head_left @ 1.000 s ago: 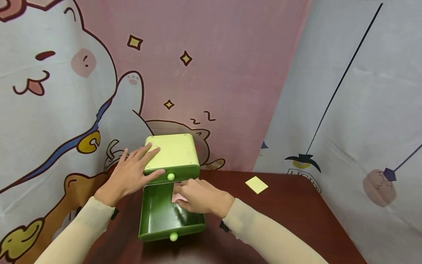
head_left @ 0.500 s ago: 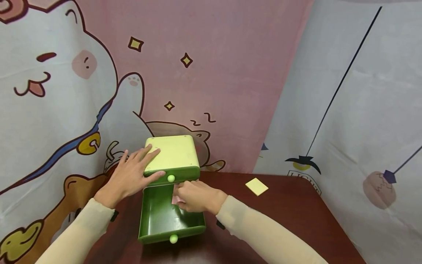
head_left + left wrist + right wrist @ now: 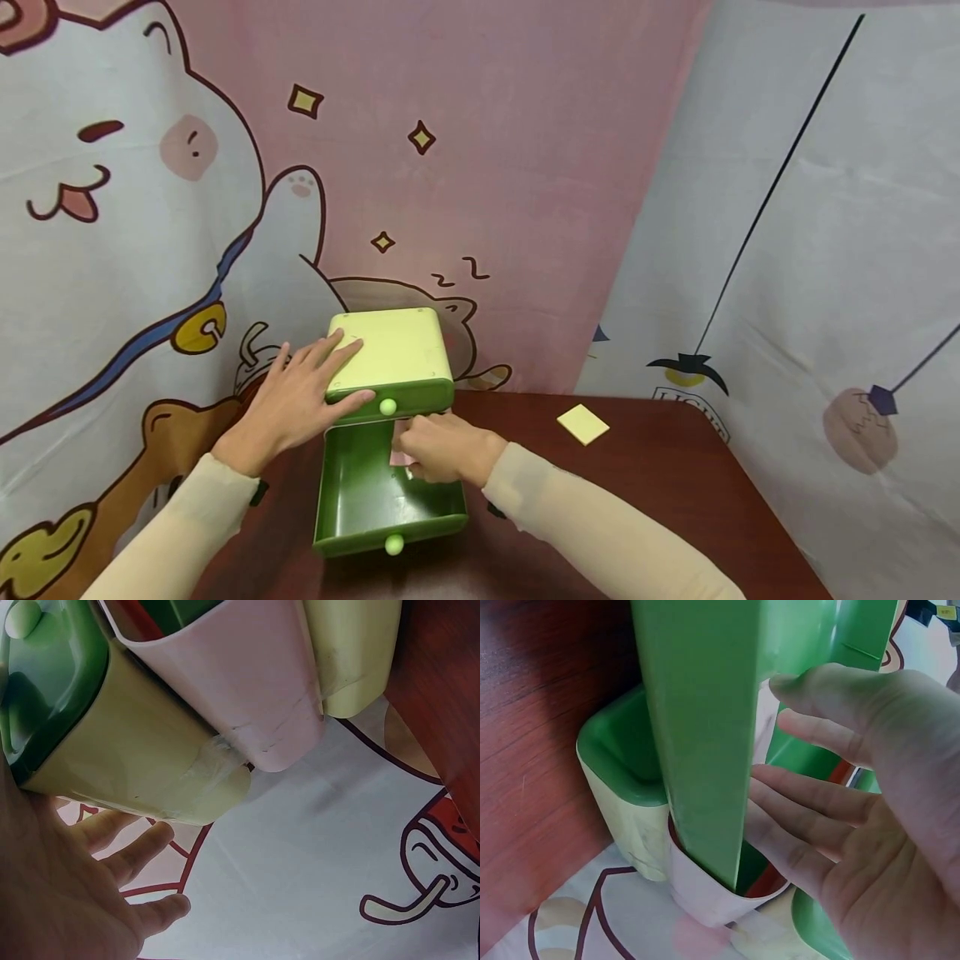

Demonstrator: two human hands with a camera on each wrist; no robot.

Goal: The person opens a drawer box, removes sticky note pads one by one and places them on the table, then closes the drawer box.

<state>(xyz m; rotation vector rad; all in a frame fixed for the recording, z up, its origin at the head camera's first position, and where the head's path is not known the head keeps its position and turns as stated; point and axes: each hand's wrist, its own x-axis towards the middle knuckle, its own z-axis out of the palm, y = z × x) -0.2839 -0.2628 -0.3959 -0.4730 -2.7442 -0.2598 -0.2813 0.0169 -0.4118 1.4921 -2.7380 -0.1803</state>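
Note:
A small stacked drawer cabinet (image 3: 390,350) has a pale yellow top tier, a pink tier and a lower yellow one. Its lower visible green drawer (image 3: 360,492) stands pulled out; the top drawer is closed. My left hand (image 3: 288,404) rests on the cabinet's left top edge, fingers spread, thumb along the front. My right hand (image 3: 450,448) reaches into the pulled-out drawer at its right side. Beneath its fingers lies a pink paper pad (image 3: 398,458), partly hidden. The right wrist view shows the fingers nearly straight beside the pad (image 3: 764,724), along the drawer's side wall.
A yellow sticky note pad (image 3: 583,424) lies on the dark red table (image 3: 637,500), right of the cabinet. Printed cloth (image 3: 525,167) hangs close behind and to both sides. The open drawer's light green knob (image 3: 394,544) faces the person.
The right hand has shifted slightly left and inward over the pink pad, its wrist drawing closer to the drawer. Left hand and cabinet stay put.

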